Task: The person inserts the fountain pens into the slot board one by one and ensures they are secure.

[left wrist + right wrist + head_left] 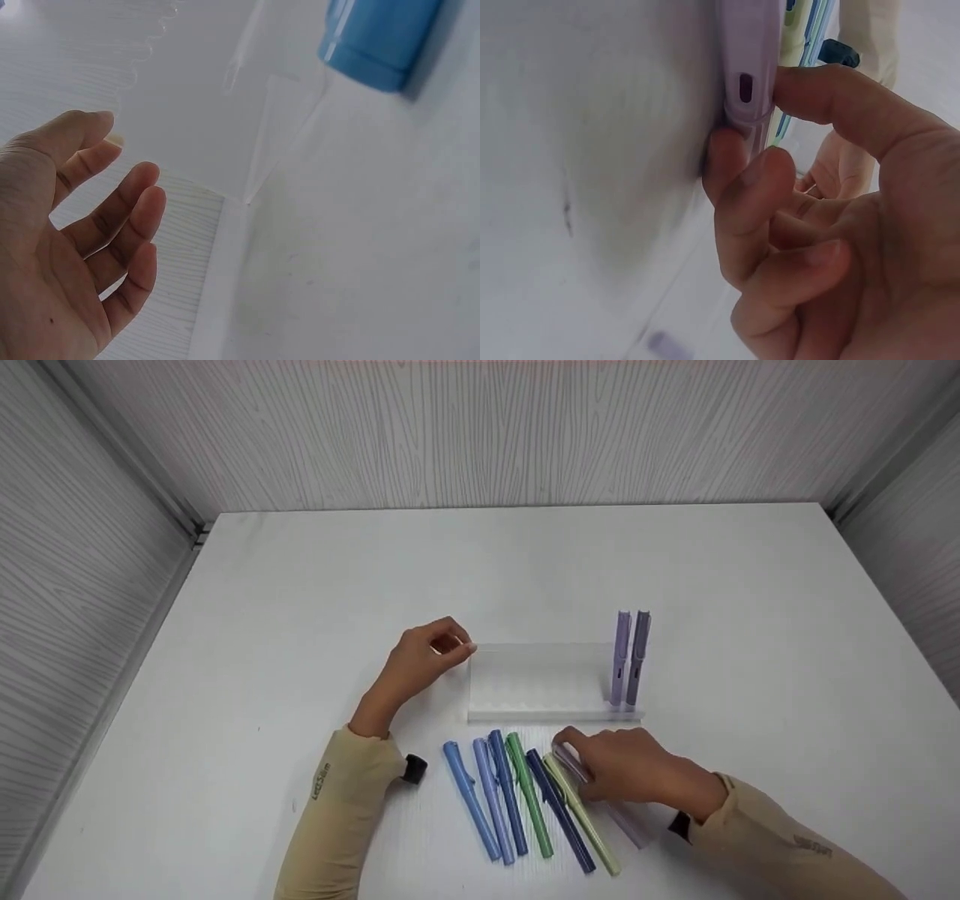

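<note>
With my left hand [427, 652] I am pinching the upper corner of a clear stand [540, 679] between thumb and index finger; the other three fingers are curving loosely, with nothing in them. The stand is extending to the right from these fingertips. With my right hand [630, 765] I am holding a mauve pen [628, 825], the thumb and the fingers closing narrowly around it. Its lower end is pointing toward me from under my fingers; whether it is touching the table [337, 570], I cannot tell.

Just left of my right fingers, a yellow-green pen [583, 814] is lying, then, going farther left, a navy pen [561, 810], a green pen [529, 795], a darker blue pen [508, 795], a periwinkle pen [494, 802] and a light blue pen [470, 799]. Beyond my right fingers, a lilac pen [621, 656] and a dark purple pen [638, 656] are standing upright at the right end of the stand.
</note>
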A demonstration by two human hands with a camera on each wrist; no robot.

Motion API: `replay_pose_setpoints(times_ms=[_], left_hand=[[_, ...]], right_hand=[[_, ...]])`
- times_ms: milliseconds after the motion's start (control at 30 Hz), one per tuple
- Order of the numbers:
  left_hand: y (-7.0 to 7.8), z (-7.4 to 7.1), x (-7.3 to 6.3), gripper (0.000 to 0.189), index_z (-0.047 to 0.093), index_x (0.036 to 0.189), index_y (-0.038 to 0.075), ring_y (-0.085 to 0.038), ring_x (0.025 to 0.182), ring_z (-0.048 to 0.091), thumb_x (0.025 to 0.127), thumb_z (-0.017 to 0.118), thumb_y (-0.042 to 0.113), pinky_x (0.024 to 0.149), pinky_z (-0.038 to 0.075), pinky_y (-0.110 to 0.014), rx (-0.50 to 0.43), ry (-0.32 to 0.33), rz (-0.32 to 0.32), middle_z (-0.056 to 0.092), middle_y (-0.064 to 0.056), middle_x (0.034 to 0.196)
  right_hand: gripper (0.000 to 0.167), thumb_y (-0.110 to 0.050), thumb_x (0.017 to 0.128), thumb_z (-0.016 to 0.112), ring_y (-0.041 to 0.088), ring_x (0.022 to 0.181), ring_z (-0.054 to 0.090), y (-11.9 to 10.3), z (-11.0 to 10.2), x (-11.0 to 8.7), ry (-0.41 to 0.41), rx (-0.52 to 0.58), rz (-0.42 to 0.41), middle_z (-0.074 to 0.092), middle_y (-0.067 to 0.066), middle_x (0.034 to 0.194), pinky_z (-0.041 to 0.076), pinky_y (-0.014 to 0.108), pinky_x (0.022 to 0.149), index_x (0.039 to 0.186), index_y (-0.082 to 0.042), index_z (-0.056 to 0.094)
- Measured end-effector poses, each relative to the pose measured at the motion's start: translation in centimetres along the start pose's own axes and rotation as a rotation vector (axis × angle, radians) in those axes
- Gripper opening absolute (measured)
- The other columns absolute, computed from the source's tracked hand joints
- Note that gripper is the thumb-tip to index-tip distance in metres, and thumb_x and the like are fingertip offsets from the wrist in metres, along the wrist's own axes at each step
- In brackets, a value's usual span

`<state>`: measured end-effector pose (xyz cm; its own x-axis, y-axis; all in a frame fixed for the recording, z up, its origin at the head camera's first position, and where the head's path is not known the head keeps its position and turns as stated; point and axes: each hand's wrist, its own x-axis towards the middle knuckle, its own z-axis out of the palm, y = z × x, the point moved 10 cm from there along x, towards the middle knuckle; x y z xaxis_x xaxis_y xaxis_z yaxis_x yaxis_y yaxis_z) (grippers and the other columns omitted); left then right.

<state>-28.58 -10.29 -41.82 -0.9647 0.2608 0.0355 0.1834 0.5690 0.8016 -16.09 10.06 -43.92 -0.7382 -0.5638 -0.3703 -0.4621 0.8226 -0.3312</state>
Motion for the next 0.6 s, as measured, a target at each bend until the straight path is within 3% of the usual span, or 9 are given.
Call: replay_pose_setpoints(times_ms=[267,600], left_hand=[[0.0,0.0,-0.1,0.018,0.067,0.098,0.017,-0.018,0.084,0.06,0.09,0.067,0.034,0.068,0.046,-0.027,-0.001,0.001,-0.004,0.069,-0.005,0.091],[0.4,-0.2,-0.2,0.018,0.067,0.097,0.016,-0.018,0.085,0.064,0.091,0.067,0.033,0.071,0.047,-0.03,-0.007,-0.001,0.028,0.07,-0.004,0.091]], right_hand=[[0.056,-0.012,0.076,0.072,0.005,0.045,0.033,0.0,-0.7,-0.3,0.049,-0.052,-0.066,0.044,-0.012,0.055,0.025,0.024,0.043,0.127,-0.017,0.05],[0.057,-0.02,0.082,0.073,-0.001,0.053,0.044,0.6,-4.0,-2.0,0.113,0.011,-0.121,0.063,-0.014,0.073,0.036,0.022,0.051,0.132,-0.017,0.045]])
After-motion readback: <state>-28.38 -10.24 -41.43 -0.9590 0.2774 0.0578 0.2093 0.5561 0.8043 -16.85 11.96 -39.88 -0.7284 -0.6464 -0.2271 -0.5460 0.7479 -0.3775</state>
